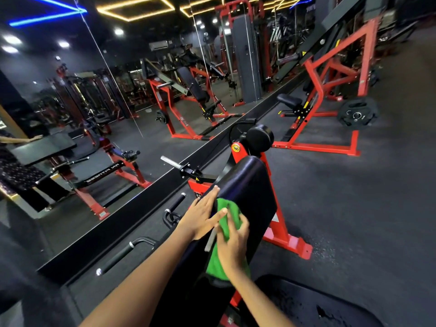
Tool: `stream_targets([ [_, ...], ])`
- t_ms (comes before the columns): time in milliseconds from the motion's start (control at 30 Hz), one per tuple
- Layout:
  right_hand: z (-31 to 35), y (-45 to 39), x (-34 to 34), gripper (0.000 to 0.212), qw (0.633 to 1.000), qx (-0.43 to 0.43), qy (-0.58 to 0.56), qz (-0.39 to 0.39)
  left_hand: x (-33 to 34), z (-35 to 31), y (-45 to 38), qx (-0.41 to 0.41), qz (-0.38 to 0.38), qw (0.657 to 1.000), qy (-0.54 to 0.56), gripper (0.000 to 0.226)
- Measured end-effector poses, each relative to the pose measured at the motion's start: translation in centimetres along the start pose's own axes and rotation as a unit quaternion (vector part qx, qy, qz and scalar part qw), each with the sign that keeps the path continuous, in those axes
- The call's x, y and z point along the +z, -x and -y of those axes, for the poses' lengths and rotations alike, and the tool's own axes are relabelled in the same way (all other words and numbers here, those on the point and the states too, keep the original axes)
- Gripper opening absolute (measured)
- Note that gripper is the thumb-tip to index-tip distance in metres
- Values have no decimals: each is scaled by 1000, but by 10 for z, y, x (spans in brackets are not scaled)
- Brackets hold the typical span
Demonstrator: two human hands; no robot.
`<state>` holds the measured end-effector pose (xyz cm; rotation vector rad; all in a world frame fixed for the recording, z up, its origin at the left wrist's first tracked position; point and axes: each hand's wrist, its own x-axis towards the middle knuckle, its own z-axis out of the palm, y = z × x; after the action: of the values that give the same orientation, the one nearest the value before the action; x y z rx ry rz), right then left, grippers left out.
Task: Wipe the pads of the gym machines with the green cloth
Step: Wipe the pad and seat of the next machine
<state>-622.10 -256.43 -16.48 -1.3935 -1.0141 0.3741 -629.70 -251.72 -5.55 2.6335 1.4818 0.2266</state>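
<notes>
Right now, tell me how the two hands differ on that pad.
The left hand lies flat with straight fingers along the black pad's left edge, holding nothing; the right hand curls over the green cloth and presses it on the pad. The left hand reaches farther up the pad than the right. Both touch the same pad.

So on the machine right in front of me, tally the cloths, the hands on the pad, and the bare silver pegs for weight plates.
Green cloth: 1
Hands on the black pad: 2, left hand, right hand
Silver plate peg: 1
Total: 4
</notes>
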Motion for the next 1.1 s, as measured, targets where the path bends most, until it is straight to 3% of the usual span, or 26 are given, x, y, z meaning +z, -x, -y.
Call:
stream_targets([
  [100, -16, -18, -1, 54, 999, 6, -33, 4, 1, -1, 0, 12, -9, 1000, -17, 95],
  [200, -17, -84, -5, 47, 979, 198, -37, -36, 1, -1, 0, 11, 33, 997, -67, 105],
  [267, -10, -111, -11, 48, 964, 261, -30, -41, 1, -3, 1, 11, 33, 996, -77, 113],
  [333, 1, -102, -11, 52, 971, 236, -3, -30, 2, -3, 2, 13, 29, 996, -85, 115],
  [467, -2, -16, 1, 73, 998, 56, -30, -8, -1, -2, -3, 29, -4, 994, -110, 111],
  [567, -29, 13, 2, 82, 987, 130, -96, -16, 0, -6, -2, 38, 22, 988, -148, 115],
  [667, -41, -20, -4, 54, 960, 255, -101, -63, 3, -7, -2, 24, 50, 986, -160, 124],
  [733, -35, -45, -7, 49, 939, 327, -91, -53, 3, -6, 0, 23, 49, 987, -154, 124],
  [800, -27, -50, -9, 52, 939, 326, -100, -41, 2, -7, 3, 41, 29, 984, -168, 118],
  [933, -33, 23, -4, 86, 981, 167, -95, 15, 2, -9, 3, 50, -17, 980, -192, 108],
  [1000, -54, 58, -2, 75, 980, 179, -79, 29, 3, -9, 2, 48, -2, 983, -178, 113],
  [1100, -87, 40, -3, 47, 948, 305, -89, -5, 4, -8, -1, 50, 21, 983, -176, 116],
])
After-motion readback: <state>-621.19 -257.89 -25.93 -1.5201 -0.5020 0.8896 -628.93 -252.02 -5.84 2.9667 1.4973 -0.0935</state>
